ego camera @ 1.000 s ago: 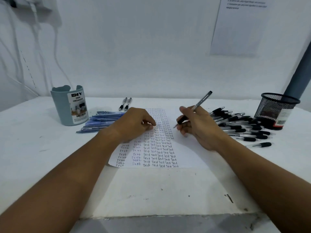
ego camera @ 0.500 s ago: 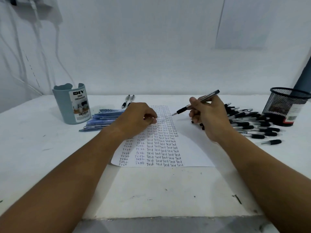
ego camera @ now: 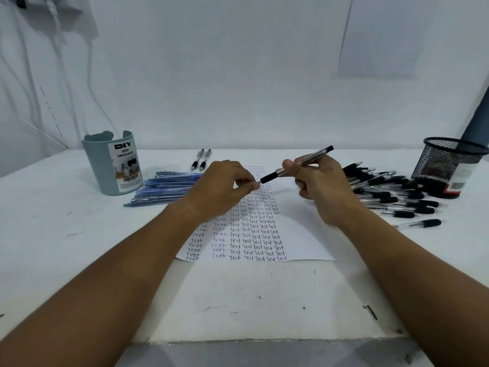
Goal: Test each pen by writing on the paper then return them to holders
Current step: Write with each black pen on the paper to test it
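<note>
My right hand [ego camera: 321, 188] holds a clear pen with a black grip [ego camera: 270, 178] above the paper, tip pointing left. My left hand [ego camera: 221, 188] hovers over the paper with its fingertips pinched at the pen's tip. The white paper [ego camera: 299, 234] carries columns of the word "Test". A pile of black-grip pens [ego camera: 391, 193] lies to the right, beside a black mesh holder [ego camera: 447, 165]. Blue pens [ego camera: 164, 186] lie to the left, next to a grey-blue desk organizer [ego camera: 112, 165].
Two black-grip pens [ego camera: 201, 160] lie at the back of the table behind the paper. A single pen [ego camera: 420, 223] lies apart at the right. A grey pole [ego camera: 476, 120] rises behind the mesh holder. Cables hang on the wall at the left.
My right hand lifted the pen off the paper and turned it level, tip to the left. My left hand rose from the paper and its fingertips came to the pen's tip.
</note>
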{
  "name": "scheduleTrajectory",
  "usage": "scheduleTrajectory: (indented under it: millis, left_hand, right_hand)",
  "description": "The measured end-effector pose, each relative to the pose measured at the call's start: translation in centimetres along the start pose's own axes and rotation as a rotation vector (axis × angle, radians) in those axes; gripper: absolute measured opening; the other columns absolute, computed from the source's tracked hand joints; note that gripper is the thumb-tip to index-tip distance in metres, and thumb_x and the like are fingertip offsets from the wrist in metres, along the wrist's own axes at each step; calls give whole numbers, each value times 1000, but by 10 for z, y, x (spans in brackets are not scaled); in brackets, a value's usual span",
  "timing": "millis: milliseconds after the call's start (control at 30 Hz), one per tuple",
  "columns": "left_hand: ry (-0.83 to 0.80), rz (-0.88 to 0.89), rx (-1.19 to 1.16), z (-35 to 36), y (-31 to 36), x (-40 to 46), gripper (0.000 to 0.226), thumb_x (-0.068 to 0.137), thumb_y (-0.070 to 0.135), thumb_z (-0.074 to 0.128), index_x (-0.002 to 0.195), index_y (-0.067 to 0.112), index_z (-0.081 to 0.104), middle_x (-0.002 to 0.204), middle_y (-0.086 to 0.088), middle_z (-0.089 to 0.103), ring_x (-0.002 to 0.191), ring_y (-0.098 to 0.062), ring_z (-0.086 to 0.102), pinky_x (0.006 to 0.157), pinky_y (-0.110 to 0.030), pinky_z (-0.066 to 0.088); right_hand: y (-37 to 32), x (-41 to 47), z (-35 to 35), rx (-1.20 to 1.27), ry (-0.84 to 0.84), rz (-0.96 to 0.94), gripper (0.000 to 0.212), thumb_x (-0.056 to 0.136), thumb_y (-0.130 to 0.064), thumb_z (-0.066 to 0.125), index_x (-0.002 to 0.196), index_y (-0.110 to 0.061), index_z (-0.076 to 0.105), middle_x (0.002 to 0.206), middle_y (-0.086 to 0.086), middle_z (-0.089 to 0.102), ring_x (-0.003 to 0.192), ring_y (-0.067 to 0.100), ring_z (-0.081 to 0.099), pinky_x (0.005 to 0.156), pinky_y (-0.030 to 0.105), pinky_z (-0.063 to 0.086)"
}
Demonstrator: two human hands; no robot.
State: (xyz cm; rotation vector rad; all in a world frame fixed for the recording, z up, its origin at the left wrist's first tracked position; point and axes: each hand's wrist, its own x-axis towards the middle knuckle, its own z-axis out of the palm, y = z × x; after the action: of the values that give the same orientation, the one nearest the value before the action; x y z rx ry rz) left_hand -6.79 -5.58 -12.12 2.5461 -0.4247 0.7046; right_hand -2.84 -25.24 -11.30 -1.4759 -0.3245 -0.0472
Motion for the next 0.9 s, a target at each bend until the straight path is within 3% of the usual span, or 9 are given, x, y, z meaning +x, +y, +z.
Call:
scheduleTrajectory:
  millis: [100,167,267,367,467,733,900]
  left_hand:
    - [47,-21,24,-5,-3,4,22,91,32,63,90,15,75,79,4,65,72,-6,54,74,-24,41]
    - [110,-122,51,-13,-12,9,20,92,28,63,90,11,74,73,5,61,63,-5,52,62,-23,41]
    - [204,-332,158,-28,-39,19,23,94,23,59,90,6,74,69,0,61,57,-13,51,52,-23,35]
    - [258,-498,229,-34,-64,25,26,94,20,56,87,2,73,79,-12,69,69,-23,58,64,-27,41]
    - [244,-575,302,-29,-74,28,27,93,15,54,78,-2,70,75,-16,67,68,-26,56,63,-30,40]
    - [160,-638,408,-22,-84,42,23,87,8,55,64,3,55,77,-20,60,66,-31,53,61,-33,41]
    - [118,-650,448,-18,-85,46,30,87,9,57,60,6,45,83,-21,59,71,-34,54,64,-36,45]
  right_hand:
    - [1,1,0,-66,5,26,41,86,-37,72,112,-12,52,82,-4,75,61,14,43,51,23,37]
    - [5,3,0,-171,12,22,48,86,-48,68,120,-21,49,95,-4,74,68,13,50,64,29,41]
    - [12,6,-3,-300,10,-45,38,88,-50,64,116,-28,51,98,-5,71,74,11,53,73,35,43]
    - [13,7,-1,-402,-27,-95,28,91,-47,61,112,-29,53,99,-5,69,75,10,56,69,30,43]
    - [12,7,4,-547,-47,-142,25,95,-44,56,114,-29,53,99,-8,68,84,8,59,62,24,39]
    - [11,11,4,-608,-57,-192,17,97,-33,54,113,-27,55,94,-8,68,71,7,56,50,11,35]
    - [4,9,-2,-722,-117,-266,21,94,-17,54,114,-23,54,85,-13,59,64,9,52,53,16,37]
